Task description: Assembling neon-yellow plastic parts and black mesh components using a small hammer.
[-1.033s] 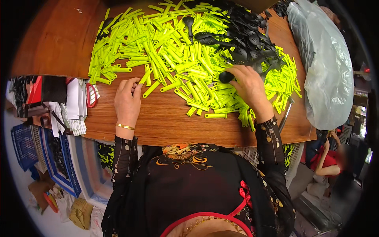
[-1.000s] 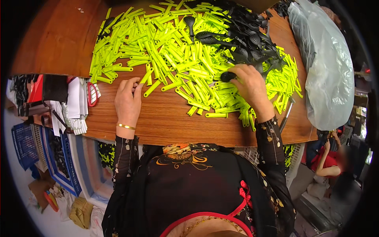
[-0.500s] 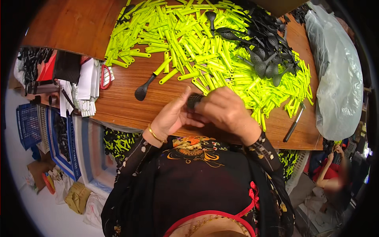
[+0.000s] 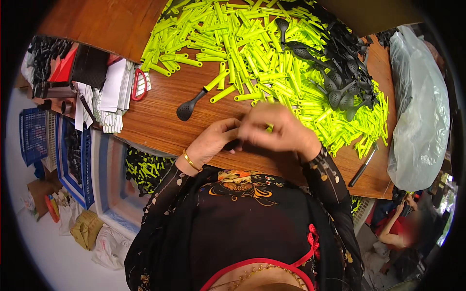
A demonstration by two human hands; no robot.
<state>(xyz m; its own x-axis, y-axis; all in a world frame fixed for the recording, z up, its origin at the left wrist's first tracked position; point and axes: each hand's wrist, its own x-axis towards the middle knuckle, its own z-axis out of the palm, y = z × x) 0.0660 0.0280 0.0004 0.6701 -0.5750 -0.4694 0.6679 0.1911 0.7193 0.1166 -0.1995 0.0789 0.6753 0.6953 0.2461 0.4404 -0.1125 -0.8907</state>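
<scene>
Close together above the table's near edge are my two hands. My left hand is closed on a black perforated spoon, mostly hidden by the fingers. My right hand, a little smeared by motion, curls beside it, with a bit of a yellow-green handle showing between its fingers. Whether spoon and handle are joined is hidden. Beyond the left hand lies a black perforated spoon with a yellow-green handle. A large pile of yellow-green handles spreads behind, with black spoon heads heaped on its right part.
A black-handled tool lies at the table's right edge, near a big clear plastic bag. Papers and red-handled scissors are at left. Below the table stands a crate of black and green pieces. Another person sits at lower right.
The left fingers have closed further around the black spoon, which shows less. My right hand has shifted slightly, and a yellow-green bit now shows in it. The view has shifted a little.
</scene>
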